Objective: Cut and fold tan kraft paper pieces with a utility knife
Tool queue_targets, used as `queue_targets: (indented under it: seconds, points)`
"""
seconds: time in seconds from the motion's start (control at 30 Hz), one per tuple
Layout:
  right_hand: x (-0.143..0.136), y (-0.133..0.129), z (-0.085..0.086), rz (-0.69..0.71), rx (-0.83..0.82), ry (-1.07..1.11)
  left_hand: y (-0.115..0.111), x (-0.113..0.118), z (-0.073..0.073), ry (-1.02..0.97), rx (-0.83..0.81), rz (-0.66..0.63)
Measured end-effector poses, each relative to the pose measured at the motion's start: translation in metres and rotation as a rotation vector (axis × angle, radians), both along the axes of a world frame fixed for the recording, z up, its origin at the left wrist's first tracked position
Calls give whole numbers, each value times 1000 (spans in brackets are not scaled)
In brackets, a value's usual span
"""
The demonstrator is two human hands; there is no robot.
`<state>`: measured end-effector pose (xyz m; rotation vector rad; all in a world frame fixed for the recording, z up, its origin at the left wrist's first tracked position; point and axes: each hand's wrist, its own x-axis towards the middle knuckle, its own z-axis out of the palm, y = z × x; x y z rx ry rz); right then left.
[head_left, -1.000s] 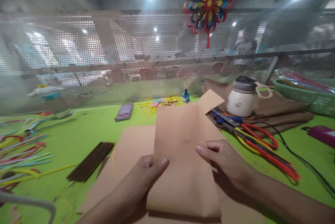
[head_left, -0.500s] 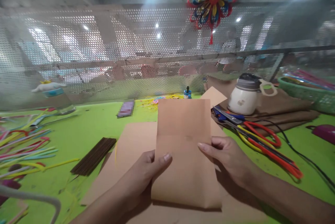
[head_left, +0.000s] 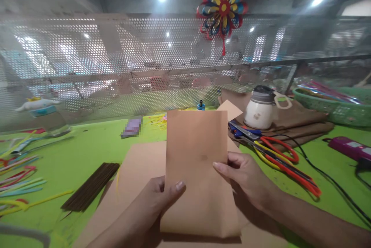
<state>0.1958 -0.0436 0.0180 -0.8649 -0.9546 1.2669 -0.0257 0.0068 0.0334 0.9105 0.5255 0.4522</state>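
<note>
Between my two hands is a tan sheet of paper [head_left: 197,139], held up and curved back at its lower edge, with a small dark smudge near its middle. My left hand [head_left: 162,197] grips its left edge, thumb on the front and fingers behind. My right hand [head_left: 246,174] pinches the right edge a little higher, thumb in front. Below it, larger tan paper [head_left: 139,163] lies flat. To the left rests a bundle of thin dark brown sticks [head_left: 91,186]. Scissors with red handles [head_left: 292,174] lie to the right of my right hand.
A white jug [head_left: 259,110] stands by folded brown cloth [head_left: 307,122]. A green basket [head_left: 336,110] and a purple power strip [head_left: 350,148] are at the right, with a black cable. Colourful strips [head_left: 23,186] litter the left. A paper flower [head_left: 223,8] hangs above.
The view has shifted slightly, so most things sit further left and lower in the picture. Both hands keep the same hold on the tan paper.
</note>
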Motion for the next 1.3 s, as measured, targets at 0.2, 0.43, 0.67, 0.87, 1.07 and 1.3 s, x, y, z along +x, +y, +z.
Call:
queue_targets:
  seconds: [0.2,0.43,0.67,0.87,1.07,1.3]
  points:
    - [0,0,-1,-17,10,4,-5,1,1,-12,-29,0]
    - [-1,0,-1,2,18,15,-6,2,1,-14,-18,-14]
    - [-3,-2,3,-9,-37,5,-4,0,-1,12,-2,-35]
    - [-1,-1,5,66,-83,72,-1,-3,-2,83,68,-15]
    - [0,-2,-1,247,-226,112,4,-3,1,195,162,73]
    - [-2,-4,-6,133,-248,-59,4,-3,6,176,60,106]
